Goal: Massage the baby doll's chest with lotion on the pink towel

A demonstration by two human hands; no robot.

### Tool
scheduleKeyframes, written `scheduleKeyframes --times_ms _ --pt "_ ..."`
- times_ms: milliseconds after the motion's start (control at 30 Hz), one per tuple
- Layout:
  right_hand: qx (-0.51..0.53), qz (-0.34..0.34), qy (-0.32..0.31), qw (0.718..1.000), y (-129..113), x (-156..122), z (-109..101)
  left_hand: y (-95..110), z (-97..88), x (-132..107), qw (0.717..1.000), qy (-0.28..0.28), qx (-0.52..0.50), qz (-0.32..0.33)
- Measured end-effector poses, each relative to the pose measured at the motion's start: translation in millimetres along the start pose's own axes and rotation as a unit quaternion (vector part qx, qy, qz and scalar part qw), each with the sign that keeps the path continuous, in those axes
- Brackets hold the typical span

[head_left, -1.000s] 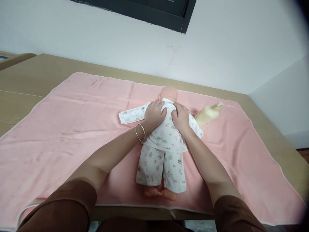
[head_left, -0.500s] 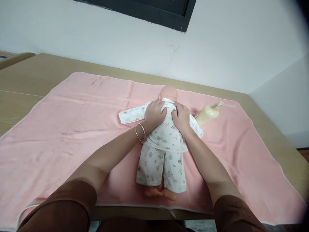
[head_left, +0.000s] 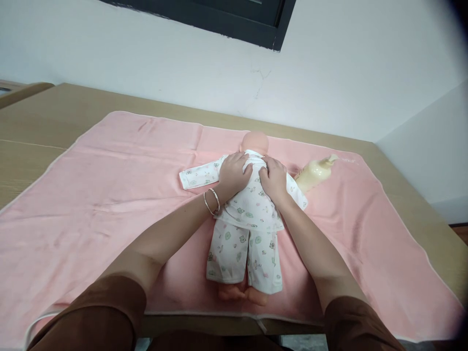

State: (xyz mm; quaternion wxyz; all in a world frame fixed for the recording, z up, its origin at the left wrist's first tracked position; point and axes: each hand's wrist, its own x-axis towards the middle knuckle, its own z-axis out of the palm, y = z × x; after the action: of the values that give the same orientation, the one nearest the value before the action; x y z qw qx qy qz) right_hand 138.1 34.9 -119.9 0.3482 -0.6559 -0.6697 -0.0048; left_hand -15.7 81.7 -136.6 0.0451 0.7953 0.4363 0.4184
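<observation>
A baby doll (head_left: 255,141) lies on its back on a pink blanket (head_left: 109,185), its head away from me. It wears a white printed shirt (head_left: 252,207) and matching trousers (head_left: 243,256), and its bare feet (head_left: 237,292) point towards me. My left hand (head_left: 234,173), with two bangles (head_left: 212,200) on the wrist, curls over the shirt at one shoulder. My right hand (head_left: 274,178) curls over the other shoulder. Both thumbs meet near the collar, with fingers closed on the cloth. One empty sleeve (head_left: 197,174) lies out to the left.
A cream baby bottle (head_left: 314,171) lies on the blanket just right of the doll, teat pointing away. The blanket covers most of a wooden table (head_left: 44,112) that stands against a white wall. A dark window frame (head_left: 234,19) is above.
</observation>
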Motion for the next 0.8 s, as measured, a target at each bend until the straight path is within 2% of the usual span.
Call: scheduleKeyframes --times_ms 367,800 --pt "0.004 -0.005 0.012 1.000 -0.2 -0.2 0.9 2.2 -3.1 1.2 1.000 -0.012 -0.001 -0.004" --pt "0.001 -0.008 0.017 1.000 2.6 0.5 3.9 1.2 -3.2 0.2 1.000 0.002 0.003 0.006"
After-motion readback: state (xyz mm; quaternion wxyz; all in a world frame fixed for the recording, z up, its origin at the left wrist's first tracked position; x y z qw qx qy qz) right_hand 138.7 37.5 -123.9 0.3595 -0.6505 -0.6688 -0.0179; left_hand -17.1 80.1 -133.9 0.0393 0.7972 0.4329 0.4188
